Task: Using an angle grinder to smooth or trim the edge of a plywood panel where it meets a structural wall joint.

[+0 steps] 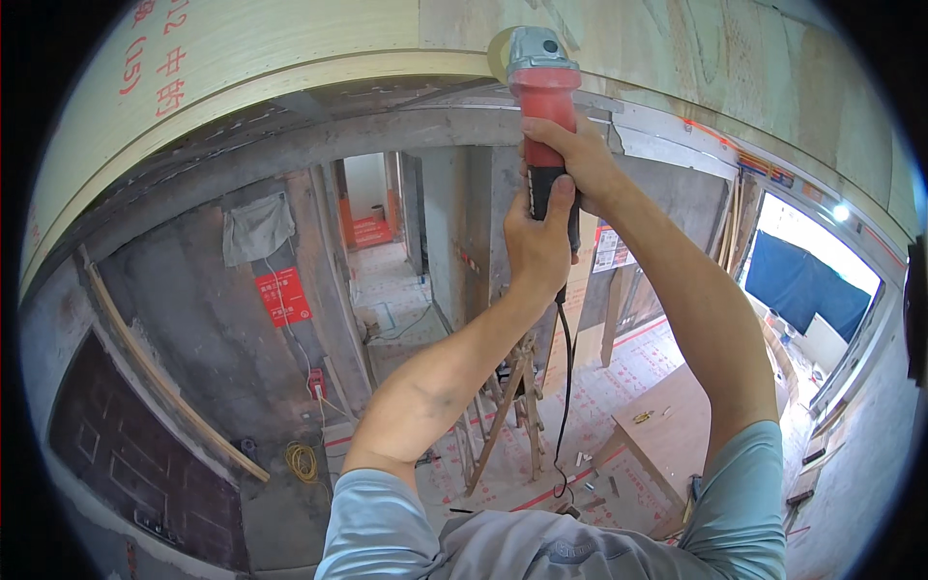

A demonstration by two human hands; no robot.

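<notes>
Overhead, both my hands grip a red and black angle grinder (pixel 545 95) with a grey metal head. My left hand (pixel 539 240) is wrapped round the black lower part of its body. Higher up, my right hand (pixel 577 159) closes round the red section. The grinder's head is up against the plywood panel (pixel 377 34), close to its lower edge. Part of a pale round disc shows left of the head; I cannot tell whether it touches the wood. A black cord (pixel 568 358) hangs from the grinder's lower end toward the floor.
Below stand a wooden stepladder (pixel 503 416) and a large board-topped table (pixel 667 435). A dark panelled door (pixel 135 454) and a leaning timber strip (pixel 164 367) are at left, near a coiled yellow cable (pixel 301 462). A window with a blue sheet (pixel 807 285) lies at right.
</notes>
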